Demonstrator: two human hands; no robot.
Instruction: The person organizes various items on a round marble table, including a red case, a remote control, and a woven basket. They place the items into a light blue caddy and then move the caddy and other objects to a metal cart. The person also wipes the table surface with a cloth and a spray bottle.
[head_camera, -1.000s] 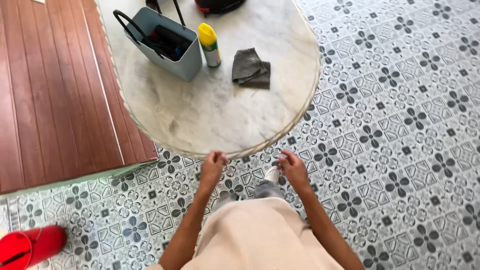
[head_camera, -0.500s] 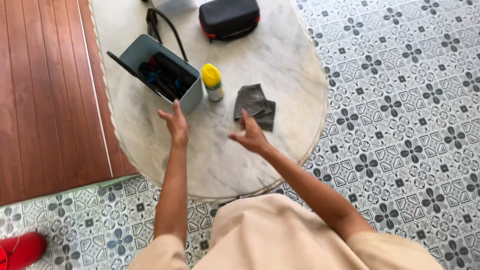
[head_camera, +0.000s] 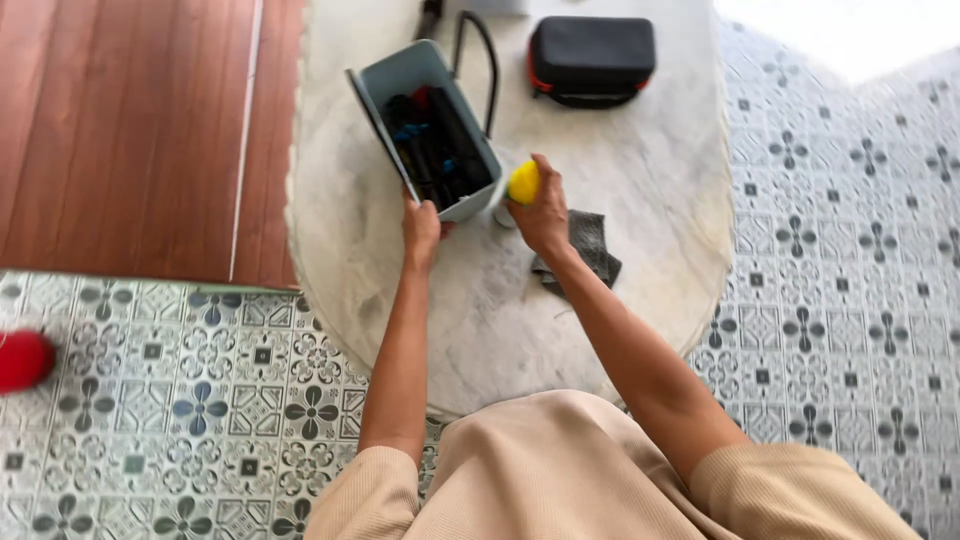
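Left hand (head_camera: 421, 228) grips the near rim of the grey-blue tote (head_camera: 428, 130), fingers curled over the edge at its near corner. Tote sits tilted toward the left edge of the surface (head_camera: 640, 200), dark tools and a hint of red packed inside, black strap handle arching off its far side

Right hand (head_camera: 543, 210) is closed around the spray can (head_camera: 524, 183); only the yellow cap shows above the fingers, body hidden in the palm. Can stands just beside the tote's near right corner, roughly mid-surface, and looks upright

Grey cloth (head_camera: 592, 250) lies folded under and just right of the right wrist, toward the near right edge. Black zip case (head_camera: 591, 57) rests well apart at the far edge. Patterned tile floor (head_camera: 200, 400) below; red object (head_camera: 22, 358) at the far left of the floor

Handling judgement: the tote looks top-heavy with tools, so the left hand does well to pin the rim steady. Keep the can vertical, grip on the body rather than the cap, and lift it clear of the tote wall and the cloth corner so neither drags
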